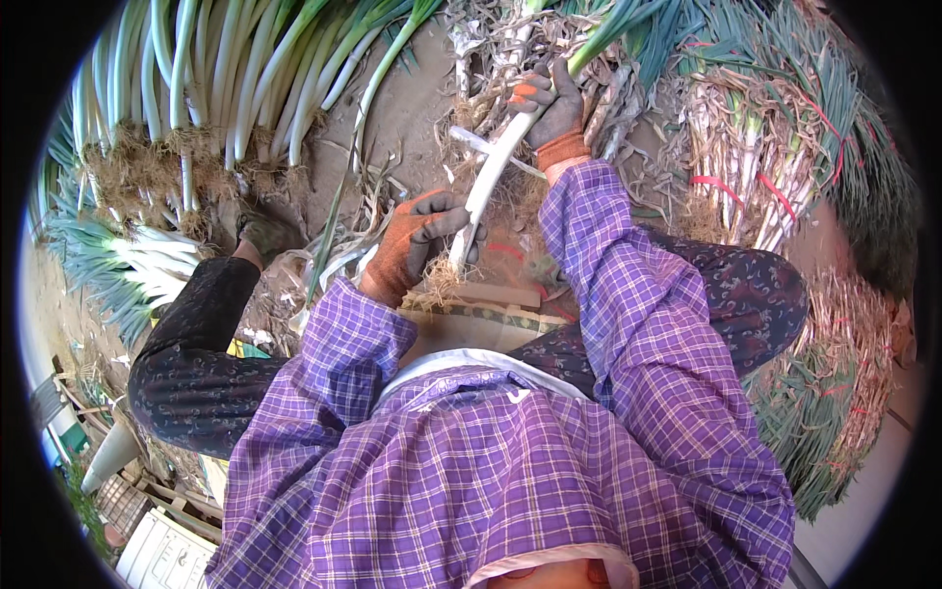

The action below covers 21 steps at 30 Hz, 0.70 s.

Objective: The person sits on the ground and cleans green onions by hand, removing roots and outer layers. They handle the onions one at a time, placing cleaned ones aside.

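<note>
A long white-stemmed leek or large green onion point(494, 168) slants across the middle, its brown roots down in front of my body and its green leaves towards the top. My right hand point(553, 107), in a grey and orange work glove, is closed round the upper part of the stem. Near the root end my left hand point(434, 228), in a like glove, has thumb and fingers on the stem; some fingertips are hidden behind it. A strip of pale peel point(475, 140) lies across behind the stem.
Cleaned stalks with roots point(243, 96) stand at upper left. White-stemmed bundles point(158, 258) lie by my left foot point(268, 234). Unpeeled bundles tied with red bands point(736, 162) are at right, others point(846, 368) below them. Dry peelings and a wooden piece point(500, 294) lie before me.
</note>
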Available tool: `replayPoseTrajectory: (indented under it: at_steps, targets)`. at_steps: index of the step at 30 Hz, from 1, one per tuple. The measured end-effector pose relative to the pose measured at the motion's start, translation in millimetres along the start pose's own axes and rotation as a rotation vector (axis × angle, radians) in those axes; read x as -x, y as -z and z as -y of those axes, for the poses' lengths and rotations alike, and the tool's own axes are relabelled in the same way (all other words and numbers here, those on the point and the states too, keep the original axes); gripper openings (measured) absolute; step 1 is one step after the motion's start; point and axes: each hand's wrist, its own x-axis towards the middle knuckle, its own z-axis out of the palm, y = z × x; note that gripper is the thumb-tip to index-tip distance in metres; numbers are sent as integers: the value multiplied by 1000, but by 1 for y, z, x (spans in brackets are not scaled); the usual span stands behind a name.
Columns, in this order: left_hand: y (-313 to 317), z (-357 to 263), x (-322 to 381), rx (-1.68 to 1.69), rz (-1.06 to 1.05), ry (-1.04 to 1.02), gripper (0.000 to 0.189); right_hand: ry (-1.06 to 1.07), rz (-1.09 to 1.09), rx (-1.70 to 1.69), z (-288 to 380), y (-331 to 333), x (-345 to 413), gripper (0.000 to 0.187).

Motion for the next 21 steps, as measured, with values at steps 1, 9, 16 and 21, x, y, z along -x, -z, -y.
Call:
replayPoseTrajectory:
  at_steps: [1,9,16,21]
  targets:
    - [0,2,1,-44,-48,18,34,41,-78,70,-2,-2,2,29]
    - [-18,14,-32,-1366,-659,-262,26,268,-654,407,-67,-71,37,26]
    - [21,4,-15,-1190,-556,-455,23,185,-255,159,-25,-37,29,27]
    - [42,-22,-14,-459,-218,-133,34,201,-261,77,-24,-26,39,32]
